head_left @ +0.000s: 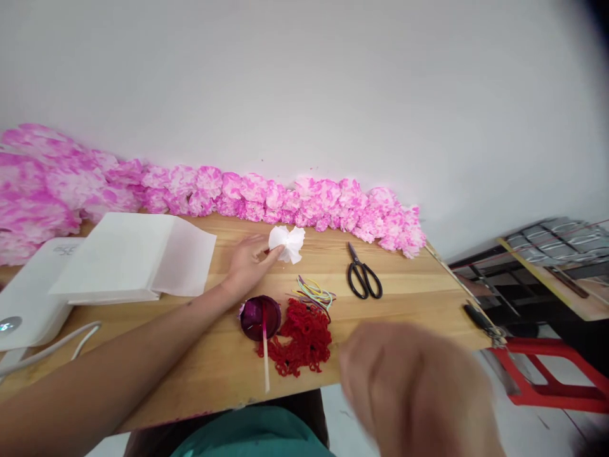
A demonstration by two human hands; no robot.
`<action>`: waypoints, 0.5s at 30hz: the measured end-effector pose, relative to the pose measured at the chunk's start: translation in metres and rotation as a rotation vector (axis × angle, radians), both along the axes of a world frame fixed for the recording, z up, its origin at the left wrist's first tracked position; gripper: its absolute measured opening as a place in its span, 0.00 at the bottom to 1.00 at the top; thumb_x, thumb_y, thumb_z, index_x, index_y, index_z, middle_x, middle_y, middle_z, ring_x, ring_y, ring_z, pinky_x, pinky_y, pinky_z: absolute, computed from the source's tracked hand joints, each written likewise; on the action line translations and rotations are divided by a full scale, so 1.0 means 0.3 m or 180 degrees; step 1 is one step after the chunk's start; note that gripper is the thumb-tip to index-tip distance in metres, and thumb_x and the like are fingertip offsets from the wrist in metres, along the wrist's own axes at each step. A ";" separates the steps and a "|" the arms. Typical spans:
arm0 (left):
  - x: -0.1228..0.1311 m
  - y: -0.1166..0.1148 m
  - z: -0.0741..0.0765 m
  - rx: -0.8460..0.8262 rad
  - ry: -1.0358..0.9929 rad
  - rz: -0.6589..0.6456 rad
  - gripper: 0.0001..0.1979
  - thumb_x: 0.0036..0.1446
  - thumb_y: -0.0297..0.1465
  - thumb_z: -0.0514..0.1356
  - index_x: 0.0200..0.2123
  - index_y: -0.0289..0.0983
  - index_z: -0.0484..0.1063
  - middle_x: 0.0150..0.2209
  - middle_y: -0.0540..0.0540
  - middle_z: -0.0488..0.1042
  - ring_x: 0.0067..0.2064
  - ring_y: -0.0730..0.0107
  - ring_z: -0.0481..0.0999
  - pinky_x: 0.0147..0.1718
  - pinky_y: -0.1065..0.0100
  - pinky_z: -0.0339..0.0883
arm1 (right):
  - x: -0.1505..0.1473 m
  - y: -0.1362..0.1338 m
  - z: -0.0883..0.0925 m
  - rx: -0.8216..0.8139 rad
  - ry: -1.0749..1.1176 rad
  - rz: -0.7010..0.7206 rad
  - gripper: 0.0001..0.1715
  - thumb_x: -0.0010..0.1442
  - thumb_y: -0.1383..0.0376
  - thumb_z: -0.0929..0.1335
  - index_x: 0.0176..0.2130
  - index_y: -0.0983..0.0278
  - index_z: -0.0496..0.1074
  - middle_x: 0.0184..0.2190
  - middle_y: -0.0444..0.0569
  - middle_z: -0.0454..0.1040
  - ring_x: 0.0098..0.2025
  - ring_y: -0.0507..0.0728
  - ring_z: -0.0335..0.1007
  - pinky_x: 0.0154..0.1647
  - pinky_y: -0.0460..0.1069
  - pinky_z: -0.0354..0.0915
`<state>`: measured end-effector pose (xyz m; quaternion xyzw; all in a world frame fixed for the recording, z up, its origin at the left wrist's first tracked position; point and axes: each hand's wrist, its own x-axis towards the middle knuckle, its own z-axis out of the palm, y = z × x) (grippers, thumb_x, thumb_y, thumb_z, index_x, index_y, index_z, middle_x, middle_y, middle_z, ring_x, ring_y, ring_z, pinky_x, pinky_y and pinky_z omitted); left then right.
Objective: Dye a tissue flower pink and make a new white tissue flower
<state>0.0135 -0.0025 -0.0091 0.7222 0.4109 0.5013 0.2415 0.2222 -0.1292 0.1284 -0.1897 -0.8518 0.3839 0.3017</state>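
My left hand [252,259] reaches over the wooden table and pinches a small white paper flower [287,244] between thumb and fingers. My right hand [413,387] is raised close to the camera at the lower right, blurred by motion; its fingers look curled, and whatever they may hold is hidden. Below the flower stands a cup of dark purple liquid [270,317] with a pink-stained white stick [266,368] resting across it. Beside the cup lies a heap of red yarn [307,339], with thin coloured strings [314,294] just above it.
Black-handled scissors [364,279] lie right of the strings. Pink and white paper flowers [252,193] line the wall. At the left, white paper sheets [118,254] rest partly on a white device [33,285] with a cable. Pliers [478,320] lie near the right edge, by a red stool [547,403].
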 end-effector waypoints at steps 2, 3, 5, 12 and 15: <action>0.000 -0.001 0.000 0.0111 -0.0026 -0.0022 0.16 0.65 0.38 0.59 0.26 0.38 0.75 0.29 0.47 0.79 0.32 0.63 0.75 0.37 0.63 0.65 | -0.007 0.099 -0.037 -0.0330 0.0459 -0.0730 0.19 0.65 0.52 0.68 0.26 0.56 0.72 0.18 0.40 0.72 0.21 0.48 0.68 0.24 0.44 0.66; 0.000 -0.002 0.001 0.0169 -0.0048 -0.0046 0.16 0.65 0.38 0.59 0.27 0.38 0.76 0.30 0.47 0.80 0.33 0.63 0.76 0.37 0.62 0.66 | -0.008 0.154 -0.061 -0.0406 0.0666 -0.1277 0.19 0.65 0.55 0.69 0.25 0.58 0.70 0.17 0.39 0.71 0.21 0.47 0.67 0.25 0.44 0.64; 0.000 -0.002 0.001 0.0294 -0.0061 -0.0072 0.15 0.66 0.37 0.58 0.29 0.38 0.77 0.32 0.46 0.81 0.34 0.63 0.77 0.37 0.62 0.66 | -0.008 0.261 -0.116 -0.0227 0.0448 -0.2174 0.22 0.63 0.53 0.71 0.22 0.61 0.69 0.17 0.40 0.70 0.21 0.48 0.64 0.25 0.45 0.61; -0.012 0.008 0.005 0.0797 0.0557 0.0100 0.16 0.67 0.36 0.58 0.26 0.38 0.74 0.27 0.47 0.77 0.32 0.65 0.74 0.35 0.63 0.62 | -0.026 0.413 -0.238 -0.0656 -0.0127 -0.2292 0.30 0.61 0.41 0.65 0.28 0.63 0.73 0.24 0.44 0.72 0.24 0.50 0.65 0.26 0.46 0.63; -0.013 0.011 0.007 0.1091 0.0820 0.0068 0.15 0.67 0.34 0.58 0.27 0.37 0.74 0.28 0.47 0.78 0.33 0.64 0.74 0.36 0.63 0.61 | -0.041 0.411 -0.263 -0.0776 0.0089 -0.2374 0.23 0.58 0.46 0.70 0.30 0.63 0.74 0.24 0.43 0.71 0.26 0.50 0.65 0.26 0.46 0.63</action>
